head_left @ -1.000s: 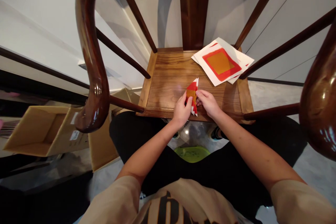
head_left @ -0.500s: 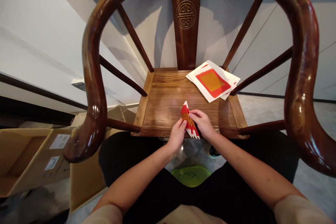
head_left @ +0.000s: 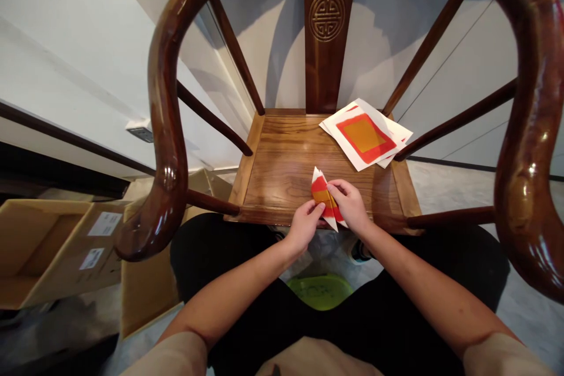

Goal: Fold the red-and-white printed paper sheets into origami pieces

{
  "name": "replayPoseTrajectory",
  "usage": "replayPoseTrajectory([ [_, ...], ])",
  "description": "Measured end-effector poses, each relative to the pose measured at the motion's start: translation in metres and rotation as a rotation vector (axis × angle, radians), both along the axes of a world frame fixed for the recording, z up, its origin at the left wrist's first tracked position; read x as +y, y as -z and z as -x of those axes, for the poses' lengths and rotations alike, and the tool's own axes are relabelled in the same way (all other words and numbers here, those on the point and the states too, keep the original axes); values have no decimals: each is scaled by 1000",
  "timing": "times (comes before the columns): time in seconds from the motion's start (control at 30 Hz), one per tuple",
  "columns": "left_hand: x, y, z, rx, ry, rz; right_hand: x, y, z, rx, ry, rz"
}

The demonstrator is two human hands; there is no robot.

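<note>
Both my hands grip one piece of folded paper [head_left: 321,191], red and gold with white edges, just above the front edge of the wooden chair seat [head_left: 282,158]. My left hand [head_left: 305,223] pinches its lower left side, thumb on top. On the right side, my right hand [head_left: 351,202] closes thumb and fingers around its folds. The paper's pointed top faces away from me, and its lower end splits into white-tipped points. Flat sheets of paper [head_left: 365,136], white with a red and gold square, lie overlapping at the seat's back right corner.
Curved armrests [head_left: 170,111] and slanted spindles surround the seat, with a carved back splat [head_left: 328,41] behind. Open cardboard boxes [head_left: 99,247] stand at the left. A green basin [head_left: 321,292] sits on the floor between my legs. A socket [head_left: 140,130] is on the left wall.
The folded paper has turned, so a broad red and gold face shows and fewer fold edges are visible. Both hands appear slightly further right as the whole view has shifted.
</note>
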State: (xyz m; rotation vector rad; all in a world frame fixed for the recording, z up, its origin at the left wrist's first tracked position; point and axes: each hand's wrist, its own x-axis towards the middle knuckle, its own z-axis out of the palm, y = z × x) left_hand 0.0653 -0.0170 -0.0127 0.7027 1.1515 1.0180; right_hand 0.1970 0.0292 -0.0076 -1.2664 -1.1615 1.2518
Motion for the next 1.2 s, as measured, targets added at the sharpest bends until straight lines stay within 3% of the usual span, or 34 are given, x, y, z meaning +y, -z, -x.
replayPoseTrajectory([
  [0.13,11,2,5,137,-45,-168,-2,-10,-8,-85,-53,-70],
  [0.27,17,4,10,167,-11,-189,-6,-12,-6,-168,-69,-113],
  [0.37,15,2,11,189,73,-232,-5,-13,-5,-100,-72,-82],
  [0.47,13,-2,10,197,77,-262,-4,-17,-5,9,-81,-43],
  [0.67,19,-4,17,178,79,-235,-5,-13,-1,60,6,-4],
  [0.9,39,-8,31,266,2,-236,3,2,3,174,-205,165],
  [1.2,37,-8,33,173,60,-189,2,3,2,206,-188,117],
])
